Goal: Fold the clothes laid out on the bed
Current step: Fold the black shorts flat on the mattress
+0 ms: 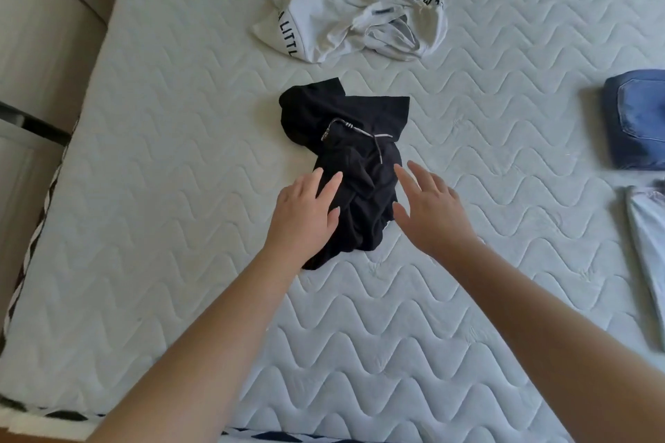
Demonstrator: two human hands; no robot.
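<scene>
Head view: a crumpled black fabric garment with a pale drawstring is seen bunched in the middle of a pale quilted mattress with a wavy stitch pattern. The left hand is laid over the garment's near left edge with fingers straight and spread, nothing being gripped. The right hand is held at the garment's right edge, fingers extended and loosely splayed; whether it is touching the cloth or hovering just above it cannot be told.

Beyond the black garment, a rumpled white fabric top with black lettered bands is left unfolded. At the right edge of the mattress a folded piece of blue denim is stacked neatly, and a pale bluish-white cloth item is cut off by the frame below it.

The step in hand is judged to be the start of work on the black garment: it is reached for but not yet spread. The next move is likely to call for the bunched cloth to be taken by its edges, shaken or drawn flat, and the twisted part near the drawstring undone before any fold is made. The white top is still to be done.
</scene>
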